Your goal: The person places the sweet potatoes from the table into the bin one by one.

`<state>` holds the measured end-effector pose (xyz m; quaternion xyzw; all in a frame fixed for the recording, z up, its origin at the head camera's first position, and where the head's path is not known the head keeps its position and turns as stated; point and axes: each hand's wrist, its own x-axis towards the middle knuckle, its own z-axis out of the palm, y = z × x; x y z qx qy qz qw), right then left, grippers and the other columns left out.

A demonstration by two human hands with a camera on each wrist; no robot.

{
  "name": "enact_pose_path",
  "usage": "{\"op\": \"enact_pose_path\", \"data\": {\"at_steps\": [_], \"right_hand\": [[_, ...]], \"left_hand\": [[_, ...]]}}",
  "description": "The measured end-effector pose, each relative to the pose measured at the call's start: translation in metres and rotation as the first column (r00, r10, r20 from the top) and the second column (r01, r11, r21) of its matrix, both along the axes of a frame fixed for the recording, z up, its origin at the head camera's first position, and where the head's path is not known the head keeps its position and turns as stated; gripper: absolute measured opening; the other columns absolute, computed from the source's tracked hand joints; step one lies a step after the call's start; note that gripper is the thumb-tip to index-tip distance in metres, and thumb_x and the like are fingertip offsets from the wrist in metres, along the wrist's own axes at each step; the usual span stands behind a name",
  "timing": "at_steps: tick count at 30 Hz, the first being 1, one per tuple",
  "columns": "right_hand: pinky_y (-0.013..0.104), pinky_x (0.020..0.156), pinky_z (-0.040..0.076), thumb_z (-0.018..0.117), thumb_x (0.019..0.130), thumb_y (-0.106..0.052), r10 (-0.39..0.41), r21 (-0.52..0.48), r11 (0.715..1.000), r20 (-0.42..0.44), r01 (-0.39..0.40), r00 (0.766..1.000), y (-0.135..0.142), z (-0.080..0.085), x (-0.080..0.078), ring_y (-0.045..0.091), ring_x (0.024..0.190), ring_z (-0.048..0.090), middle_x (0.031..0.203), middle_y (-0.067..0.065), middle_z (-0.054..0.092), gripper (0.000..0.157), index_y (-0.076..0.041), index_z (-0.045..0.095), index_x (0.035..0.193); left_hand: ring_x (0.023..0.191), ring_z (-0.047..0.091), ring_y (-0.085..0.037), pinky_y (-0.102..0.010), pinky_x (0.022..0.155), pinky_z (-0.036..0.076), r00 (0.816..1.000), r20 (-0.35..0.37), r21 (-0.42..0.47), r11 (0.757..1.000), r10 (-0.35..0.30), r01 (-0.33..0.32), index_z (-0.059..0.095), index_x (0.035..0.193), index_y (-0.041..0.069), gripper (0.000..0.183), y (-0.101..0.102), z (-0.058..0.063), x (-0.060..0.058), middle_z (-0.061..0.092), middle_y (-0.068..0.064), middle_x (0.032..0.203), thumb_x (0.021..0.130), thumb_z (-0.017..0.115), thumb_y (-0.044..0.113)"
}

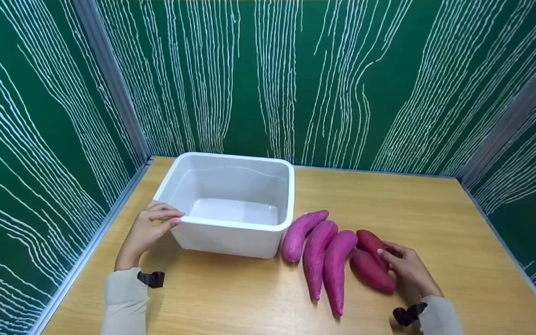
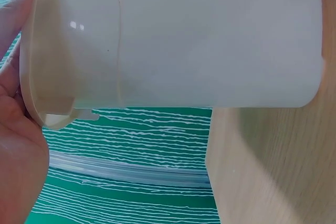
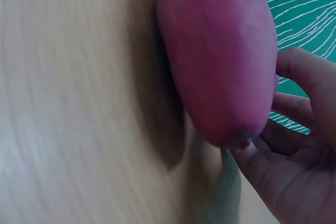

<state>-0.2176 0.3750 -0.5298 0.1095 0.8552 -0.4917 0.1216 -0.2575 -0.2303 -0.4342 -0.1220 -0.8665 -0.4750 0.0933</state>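
A white plastic bin [image 1: 231, 239] stands toward the left of the table, its inside bare. My left hand [image 1: 144, 230] pinches the rim at the bin's near left corner; in the left wrist view the thumb [image 2: 18, 11] lies along that rim. To the right of the bin lie three long, curved purple vegetables [image 1: 315, 260], side by side. Beside them are two smooth, red sweet potatoes [image 1: 371, 274], touching each other. My right hand [image 1: 410, 267] grips the farther one, thumb on its near side. One red sweet potato [image 3: 220, 56] fills the right wrist view and partly hides the fingers.
The wooden table [image 1: 231, 298] is bounded by green panels [image 1: 305, 93] with white wavy lines at the back and both sides. Metal posts [image 1: 114, 79] stand at the back corners. Each wrist carries a small black camera [image 1: 151, 279].
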Motion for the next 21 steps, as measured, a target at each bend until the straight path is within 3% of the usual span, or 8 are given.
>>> {"op": "enact_pose_path", "data": {"at_steps": [6,9,12,13,15,18,21], "right_hand": [[0.025,0.073,0.052,0.06,0.094,-0.04,-0.076,-0.115,0.99,0.019,0.077,0.997,-0.001,-0.002,-0.001,0.011,0.088,0.059,0.132,0.021,0.05,0.073,0.002,0.033,0.147],[0.027,0.074,0.052,0.063,0.093,-0.037,-0.134,-0.217,0.965,0.07,0.146,0.988,-0.001,0.001,-0.001,0.013,0.089,0.057,0.131,0.016,0.047,0.073,-0.003,0.032,0.148],[0.03,0.08,0.052,0.066,0.091,-0.036,-0.176,-0.342,0.916,0.13,0.211,0.976,0.0,0.005,-0.001,0.015,0.095,0.056,0.134,0.012,0.042,0.075,-0.009,0.03,0.15],[0.03,0.08,0.052,0.066,0.091,-0.037,-0.179,-0.347,0.914,0.124,0.211,0.976,0.0,0.006,-0.001,0.015,0.096,0.057,0.135,0.013,0.041,0.075,-0.009,0.03,0.15],[0.029,0.081,0.052,0.065,0.091,-0.039,-0.167,-0.307,0.933,0.089,0.186,0.982,0.002,0.008,0.0,0.014,0.096,0.058,0.138,0.016,0.042,0.075,-0.008,0.032,0.149],[0.025,0.078,0.052,0.062,0.092,-0.045,-0.121,-0.129,0.985,-0.012,0.118,0.993,0.004,0.011,0.001,0.011,0.093,0.058,0.137,0.022,0.047,0.074,-0.003,0.036,0.146],[0.022,0.077,0.05,0.06,0.091,-0.049,-0.082,0.009,0.996,-0.085,0.084,0.993,0.003,0.016,0.001,0.008,0.093,0.058,0.135,0.024,0.051,0.074,0.0,0.041,0.143]], "left_hand": [[0.107,0.048,-0.02,-0.052,0.105,0.039,1.0,0.018,0.021,1.0,0.003,-0.004,0.076,0.102,0.011,0.021,0.001,-0.001,0.002,0.065,-0.008,0.11,0.084,0.074,0.022],[0.107,0.048,-0.02,-0.052,0.105,0.039,1.0,0.008,0.018,1.0,0.002,-0.002,0.076,0.102,0.012,0.021,0.0,-0.001,0.002,0.066,-0.007,0.109,0.084,0.074,0.024],[0.105,0.049,-0.019,-0.049,0.103,0.04,1.0,-0.009,0.007,1.0,0.0,0.0,0.077,0.101,0.012,0.022,0.0,-0.001,0.003,0.066,-0.006,0.107,0.084,0.074,0.026],[0.105,0.049,-0.019,-0.049,0.103,0.041,1.0,-0.013,0.004,1.0,0.001,-0.001,0.077,0.101,0.013,0.021,0.0,-0.001,0.003,0.066,-0.005,0.107,0.084,0.074,0.026],[0.104,0.049,-0.019,-0.049,0.102,0.041,1.0,-0.018,-0.002,1.0,0.004,-0.004,0.077,0.1,0.013,0.021,0.0,-0.001,0.003,0.067,-0.004,0.107,0.084,0.074,0.027],[0.104,0.049,-0.018,-0.049,0.102,0.042,1.0,-0.016,-0.007,1.0,0.007,-0.007,0.077,0.1,0.014,0.021,0.001,-0.002,0.002,0.067,-0.004,0.107,0.084,0.073,0.027],[0.104,0.048,-0.016,-0.046,0.101,0.041,1.0,-0.012,0.004,1.0,0.003,-0.003,0.077,0.1,0.013,0.019,0.0,-0.002,0.001,0.066,-0.006,0.106,0.084,0.073,0.024]]}}
